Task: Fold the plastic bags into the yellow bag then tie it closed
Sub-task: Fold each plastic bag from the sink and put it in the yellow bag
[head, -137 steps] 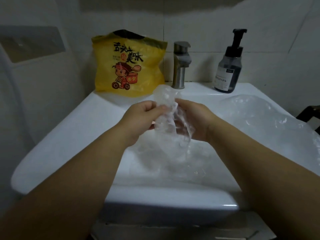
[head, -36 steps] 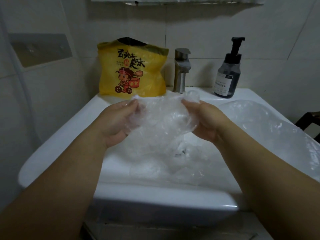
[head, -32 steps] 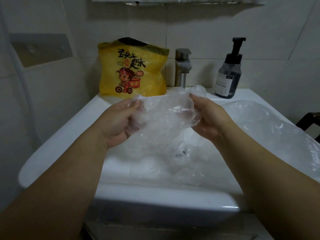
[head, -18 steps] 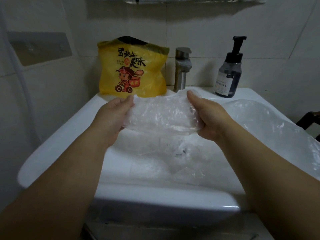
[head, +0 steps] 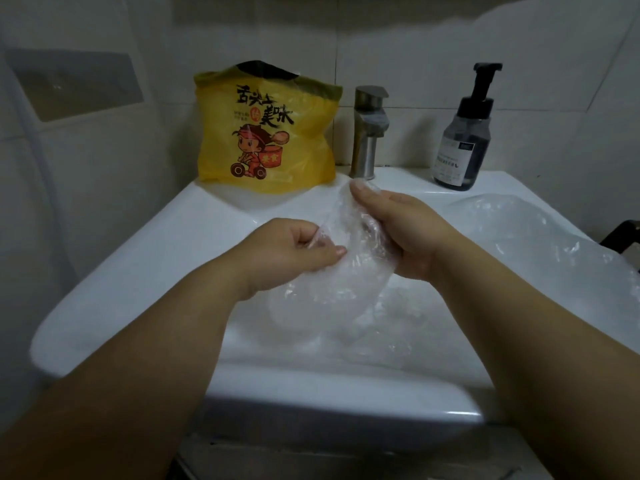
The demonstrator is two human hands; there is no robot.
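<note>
Only the head view is given, and it looks down over a white sink (head: 138, 258). Both hands meet above the basin on one clear plastic bag (head: 346, 282). The left hand (head: 287, 251) pinches the bag's near left edge between thumb and curled fingers, its fingertips partly lost behind the crinkled film. The right hand (head: 405, 230) grips the upper right part with its thumb laid along the top edge; its fingers fold behind the plastic and show only dimly through it. The bag hangs bunched from both hands, and its lower end blurs into more clear plastic (head: 391, 334) lying in the basin, so where one sheet ends and the next begins cannot be told. Another clear bag (head: 540, 237) is spread over the sink's right side and is cut off at the right edge. The yellow bag (head: 263, 140) stands upright on the back left of the sink rim against the tiled wall, well apart from the hands. Its mouth gapes dark at the top, and its inside does not show. A metal tap (head: 369, 129) stands just right of it. A dark pump bottle (head: 465, 133) stands further right, its label too small to read.
</note>
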